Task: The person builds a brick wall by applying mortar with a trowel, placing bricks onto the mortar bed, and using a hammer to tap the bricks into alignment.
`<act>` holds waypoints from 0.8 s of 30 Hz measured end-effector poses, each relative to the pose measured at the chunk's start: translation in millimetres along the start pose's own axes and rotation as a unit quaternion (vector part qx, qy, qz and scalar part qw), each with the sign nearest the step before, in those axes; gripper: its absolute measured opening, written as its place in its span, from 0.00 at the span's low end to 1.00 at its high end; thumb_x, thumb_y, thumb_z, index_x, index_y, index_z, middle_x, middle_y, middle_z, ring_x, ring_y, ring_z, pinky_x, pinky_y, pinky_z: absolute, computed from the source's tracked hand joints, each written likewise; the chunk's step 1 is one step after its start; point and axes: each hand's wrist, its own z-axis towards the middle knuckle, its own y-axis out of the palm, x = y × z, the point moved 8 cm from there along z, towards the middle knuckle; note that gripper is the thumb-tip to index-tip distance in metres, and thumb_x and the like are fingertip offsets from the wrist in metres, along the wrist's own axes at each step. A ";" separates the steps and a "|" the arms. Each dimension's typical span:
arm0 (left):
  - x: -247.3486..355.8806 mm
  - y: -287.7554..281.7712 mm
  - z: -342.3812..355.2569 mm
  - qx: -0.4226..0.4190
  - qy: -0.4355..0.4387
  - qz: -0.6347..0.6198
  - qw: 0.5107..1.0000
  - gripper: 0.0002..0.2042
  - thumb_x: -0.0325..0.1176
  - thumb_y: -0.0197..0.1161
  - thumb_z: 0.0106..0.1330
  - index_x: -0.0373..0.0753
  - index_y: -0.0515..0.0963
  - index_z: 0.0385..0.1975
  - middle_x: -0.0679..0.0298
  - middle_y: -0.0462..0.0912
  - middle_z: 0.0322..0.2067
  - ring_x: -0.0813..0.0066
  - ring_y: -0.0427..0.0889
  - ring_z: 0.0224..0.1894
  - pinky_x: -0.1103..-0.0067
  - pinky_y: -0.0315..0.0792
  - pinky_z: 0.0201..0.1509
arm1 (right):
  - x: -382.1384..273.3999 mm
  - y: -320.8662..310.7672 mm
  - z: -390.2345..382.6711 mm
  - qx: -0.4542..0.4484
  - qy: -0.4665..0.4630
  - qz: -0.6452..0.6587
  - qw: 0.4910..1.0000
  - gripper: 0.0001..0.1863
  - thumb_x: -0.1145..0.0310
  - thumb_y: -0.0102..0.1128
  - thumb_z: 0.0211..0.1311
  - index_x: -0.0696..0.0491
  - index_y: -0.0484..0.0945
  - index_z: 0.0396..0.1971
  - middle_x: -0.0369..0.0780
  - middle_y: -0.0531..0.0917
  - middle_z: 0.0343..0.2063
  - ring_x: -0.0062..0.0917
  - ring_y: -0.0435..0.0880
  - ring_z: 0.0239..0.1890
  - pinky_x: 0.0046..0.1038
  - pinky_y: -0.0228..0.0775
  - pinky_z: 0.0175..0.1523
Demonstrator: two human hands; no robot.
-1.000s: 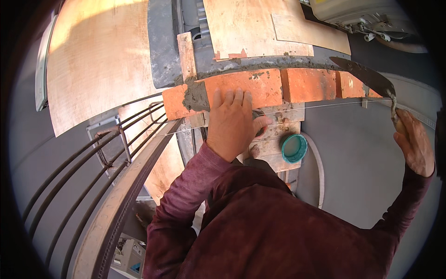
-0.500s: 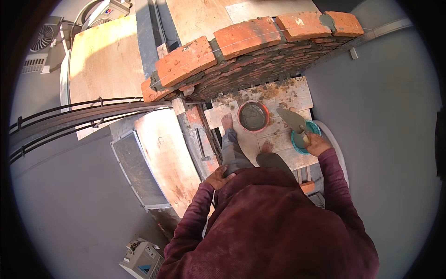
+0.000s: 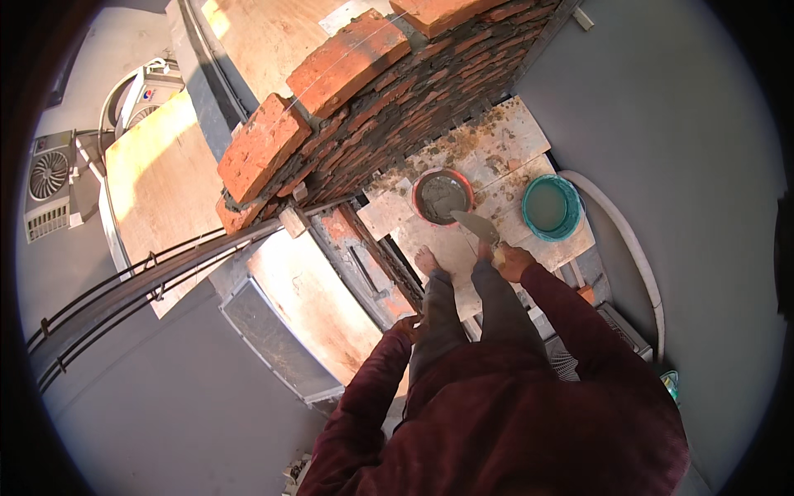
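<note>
My right hand [image 3: 514, 264] is closed around the handle of a trowel [image 3: 475, 225] in front of my right leg. The blade tip reaches the near edge of a red tub [image 3: 471, 197] that holds grey mortar. To the right stands a teal bucket [image 3: 574, 218] with greyish water inside. My left hand [image 3: 408, 327] rests against the outer side of my left thigh, holding nothing I can see; its fingers show only in part and look loosely apart. Ahead rises a brick wall [image 3: 430, 91], topped by bricks along a string, with grey mortar in its joints.
I stand barefoot on stained boards [image 3: 504, 140]. Left of them lie a hammer-like tool [image 3: 362, 269] and a plywood sheet [image 3: 314, 289]. Bundled pipes [image 3: 157, 269] run off left, near an outdoor fan unit [image 3: 50, 178]. A pale hose [image 3: 624, 231] curves along the right wall.
My right hand has carried the trowel leftward from over the teal bucket to near the red tub. My left hand has shifted along my thigh. The whole view has turned and moved.
</note>
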 end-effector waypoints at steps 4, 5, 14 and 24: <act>-79.4 -15.5 126.7 0.072 0.011 -0.186 0.980 0.22 0.48 0.64 0.58 0.41 0.79 0.47 0.61 0.83 0.42 0.74 0.79 0.49 0.77 0.71 0.57 | 1.2 1.6 51.7 -0.040 0.042 -0.097 0.994 0.31 0.69 0.52 0.52 0.62 0.61 0.59 0.55 0.77 0.48 0.46 0.79 0.50 0.39 0.72 0.54; -85.5 -28.7 159.4 0.091 0.019 -0.251 0.964 0.19 0.42 0.66 0.57 0.39 0.79 0.44 0.63 0.83 0.39 0.75 0.79 0.45 0.78 0.72 0.53 | 14.3 9.9 76.2 -0.045 0.054 -0.120 0.990 0.29 0.62 0.49 0.59 0.60 0.65 0.59 0.52 0.79 0.46 0.44 0.79 0.51 0.41 0.71 0.56; -79.2 -135.9 341.3 0.197 0.017 -0.433 0.880 0.22 0.34 0.62 0.65 0.27 0.66 0.52 0.55 0.76 0.47 0.75 0.76 0.44 0.83 0.71 0.45 | -17.1 35.5 283.4 0.031 -0.001 -0.321 0.947 0.27 0.69 0.49 0.63 0.55 0.60 0.63 0.47 0.72 0.58 0.32 0.77 0.57 0.32 0.72 0.56; -44.3 -161.2 459.3 0.196 0.023 -0.349 0.916 0.23 0.63 0.53 0.65 0.47 0.72 0.36 0.69 0.80 0.39 0.82 0.75 0.40 0.77 0.62 0.36 | 8.4 121.3 336.0 0.010 -0.072 -0.256 0.964 0.16 0.72 0.50 0.62 0.55 0.76 0.49 0.44 0.79 0.51 0.33 0.80 0.52 0.37 0.77 0.48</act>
